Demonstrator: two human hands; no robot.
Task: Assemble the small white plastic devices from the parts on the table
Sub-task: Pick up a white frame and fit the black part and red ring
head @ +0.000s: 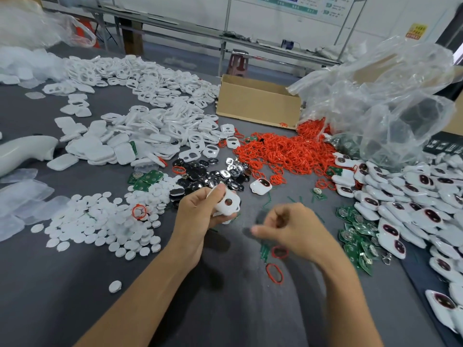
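Note:
My left hand (200,209) grips a small white plastic device shell (226,202) with a dark round window, held just above the grey table (75,296). My right hand (290,227) hovers to its right, blurred, its fingers curled; whether it holds anything cannot be made out. Two red rubber rings (274,272) and some green strips lie under that hand. White round discs (105,221) are heaped at the left, white shells (150,126) further back, red rings (283,151) in the middle, black and shiny inserts (205,174) ahead, green circuit boards (355,236) at the right.
Finished white devices (413,196) pile up along the right edge. A cardboard box (258,101) and a big clear plastic bag (375,96) stand at the back right. One finished device (260,185) lies alone ahead. Clear plastic trays (22,196) sit at the left.

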